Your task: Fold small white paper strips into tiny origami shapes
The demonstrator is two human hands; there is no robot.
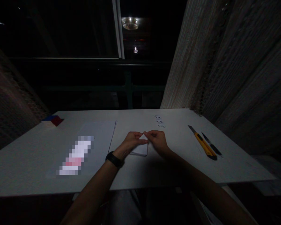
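Between my two hands, above the middle of the white table, is a small piece of white folded paper (pixel 141 149) with a pointed top. My left hand (pixel 132 141) grips it from the left side, thumb across its face. At its upper tip, my right hand (pixel 156 139) pinches the paper between thumb and fingers. A dark watch (pixel 114 159) is on my left wrist. Just beyond my hands, several small paper pieces with dark marks (pixel 159 121) lie in a short row. The dim light hides the exact folds.
White sheets (pixel 103 140) lie at left, with a blurred-out bright object (pixel 77 154) on them. A colored cube (pixel 52 121) sits at the far left. To the right rest a yellow utility knife (pixel 204 145) and a dark pen (pixel 212 145). Curtains (pixel 180 56) flank the table (pixel 178 175).
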